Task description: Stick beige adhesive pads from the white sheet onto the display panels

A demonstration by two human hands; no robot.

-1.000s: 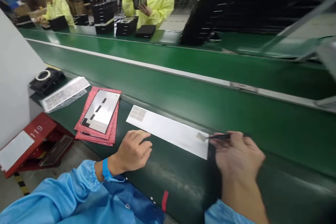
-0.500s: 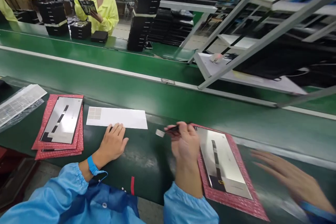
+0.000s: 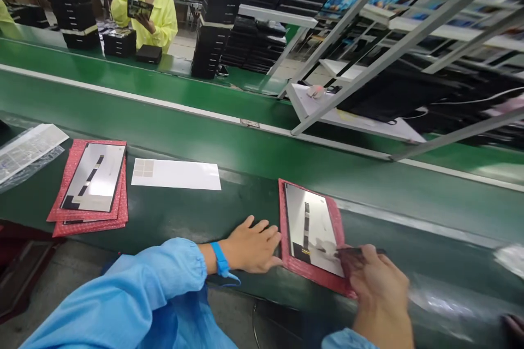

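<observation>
Head view. Left hand (image 3: 251, 245): open, flat on the dark green desk (image 3: 184, 240), fingertips touching the red foam sheet (image 3: 281, 229). Right hand (image 3: 379, 283): closed on black tweezers (image 3: 358, 251), tips over the silver panel (image 3: 311, 223) lying on that sheet, lower centre of frame. Left of these: white sheet (image 3: 176, 174); second silver panel (image 3: 92, 184) on stacked red sheets (image 3: 61, 212).
</observation>
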